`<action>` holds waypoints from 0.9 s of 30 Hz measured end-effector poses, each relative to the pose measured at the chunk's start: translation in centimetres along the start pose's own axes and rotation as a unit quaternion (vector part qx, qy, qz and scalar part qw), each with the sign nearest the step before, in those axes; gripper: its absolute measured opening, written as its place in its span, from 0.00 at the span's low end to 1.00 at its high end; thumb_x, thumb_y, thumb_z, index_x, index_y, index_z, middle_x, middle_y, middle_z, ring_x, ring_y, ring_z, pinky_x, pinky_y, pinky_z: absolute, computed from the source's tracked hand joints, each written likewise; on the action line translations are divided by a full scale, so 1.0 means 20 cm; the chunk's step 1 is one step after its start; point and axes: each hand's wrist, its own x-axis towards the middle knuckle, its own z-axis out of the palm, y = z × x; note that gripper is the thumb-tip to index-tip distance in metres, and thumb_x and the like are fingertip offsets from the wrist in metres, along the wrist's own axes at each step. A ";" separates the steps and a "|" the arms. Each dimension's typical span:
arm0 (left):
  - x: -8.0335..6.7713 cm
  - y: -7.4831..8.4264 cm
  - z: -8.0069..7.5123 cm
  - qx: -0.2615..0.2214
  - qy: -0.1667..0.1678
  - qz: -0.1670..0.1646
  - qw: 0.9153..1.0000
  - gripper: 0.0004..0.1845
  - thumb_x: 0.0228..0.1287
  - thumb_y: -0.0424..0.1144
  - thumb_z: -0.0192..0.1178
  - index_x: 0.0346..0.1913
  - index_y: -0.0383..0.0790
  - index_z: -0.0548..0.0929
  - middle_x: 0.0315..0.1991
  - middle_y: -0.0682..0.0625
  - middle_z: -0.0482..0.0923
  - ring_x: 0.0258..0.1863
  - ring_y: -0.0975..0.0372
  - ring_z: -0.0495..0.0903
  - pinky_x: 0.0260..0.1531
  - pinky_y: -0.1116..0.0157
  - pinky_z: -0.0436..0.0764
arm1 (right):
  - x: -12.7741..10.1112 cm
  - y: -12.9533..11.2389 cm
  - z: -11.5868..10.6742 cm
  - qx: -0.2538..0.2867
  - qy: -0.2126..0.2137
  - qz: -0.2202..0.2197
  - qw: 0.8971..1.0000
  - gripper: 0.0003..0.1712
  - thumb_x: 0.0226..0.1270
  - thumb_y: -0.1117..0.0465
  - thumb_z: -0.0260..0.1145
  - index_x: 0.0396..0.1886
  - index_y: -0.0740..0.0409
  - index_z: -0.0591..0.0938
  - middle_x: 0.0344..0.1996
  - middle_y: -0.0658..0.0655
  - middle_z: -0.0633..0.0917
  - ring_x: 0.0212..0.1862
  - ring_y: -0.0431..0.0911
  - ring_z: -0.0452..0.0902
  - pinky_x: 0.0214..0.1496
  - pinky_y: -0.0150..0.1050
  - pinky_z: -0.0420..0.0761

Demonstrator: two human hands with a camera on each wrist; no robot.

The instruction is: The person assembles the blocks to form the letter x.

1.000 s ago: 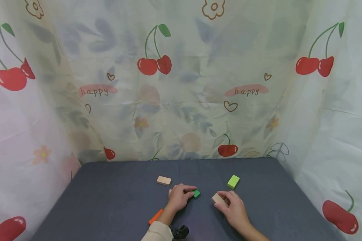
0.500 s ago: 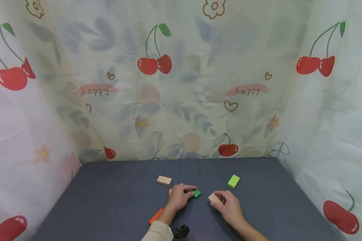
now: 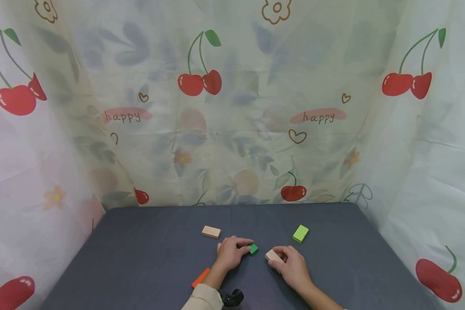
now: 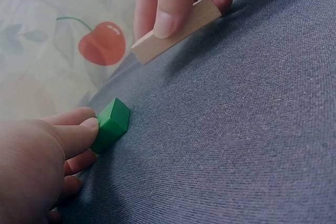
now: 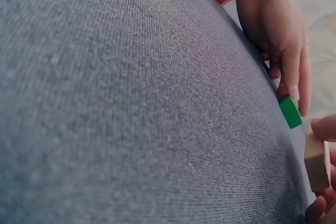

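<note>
My left hand (image 3: 230, 254) pinches a green block (image 3: 253, 249) between thumb and fingers, low at the tablecloth. To its right, my right hand (image 3: 293, 265) grips a plain wooden block (image 3: 273, 256) by its sides. In the left wrist view the wooden block (image 4: 176, 31) points its near end toward the green block (image 4: 113, 124), with a gap between the two. The right wrist view has the green block (image 5: 290, 112) just beyond the wooden one (image 5: 316, 161). The fingers partly cover both blocks.
Another plain wooden block (image 3: 211, 232) lies behind my left hand. A lime green block (image 3: 300, 234) lies behind my right hand. Beside the left forearm is an orange block (image 3: 200, 278), partly hidden. A dark table (image 3: 139, 249) has a printed curtain (image 3: 232, 107) around it.
My right hand has moved left with the wooden block, narrowing the gap to the green block. The left hand stays in place on the green block.
</note>
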 end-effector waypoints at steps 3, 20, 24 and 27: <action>0.00 0.00 0.00 0.001 -0.002 0.000 1.000 0.11 0.62 0.42 0.66 0.46 0.56 0.89 0.39 0.56 0.82 0.41 0.57 0.76 0.37 0.56 0.62 | 0.00 0.00 0.01 -0.006 -0.002 -0.003 1.000 0.18 0.43 0.63 0.81 0.37 0.56 0.87 0.25 0.45 0.75 0.26 0.36 0.68 0.30 0.33 0.69; 0.00 0.00 0.00 0.008 -0.008 0.000 1.000 0.11 0.62 0.43 0.66 0.47 0.57 0.89 0.39 0.57 0.82 0.43 0.57 0.77 0.38 0.55 0.63 | 0.04 -0.01 0.05 -0.059 -0.037 -0.007 0.998 0.17 0.45 0.59 0.80 0.38 0.56 0.87 0.25 0.45 0.74 0.27 0.38 0.68 0.31 0.35 0.68; 0.00 0.01 -0.01 0.008 -0.007 0.001 1.000 0.11 0.63 0.42 0.65 0.47 0.56 0.89 0.39 0.56 0.82 0.42 0.57 0.77 0.38 0.55 0.63 | 0.06 -0.02 0.07 -0.068 -0.041 -0.011 0.997 0.17 0.45 0.59 0.80 0.37 0.56 0.87 0.24 0.45 0.74 0.26 0.38 0.68 0.31 0.36 0.68; 0.00 0.01 -0.01 0.009 -0.008 -0.001 1.000 0.11 0.63 0.42 0.65 0.47 0.55 0.89 0.38 0.56 0.82 0.42 0.57 0.77 0.38 0.55 0.63 | 0.06 -0.03 0.08 -0.075 -0.046 -0.013 0.996 0.17 0.45 0.59 0.80 0.37 0.56 0.87 0.24 0.45 0.74 0.26 0.38 0.68 0.31 0.36 0.68</action>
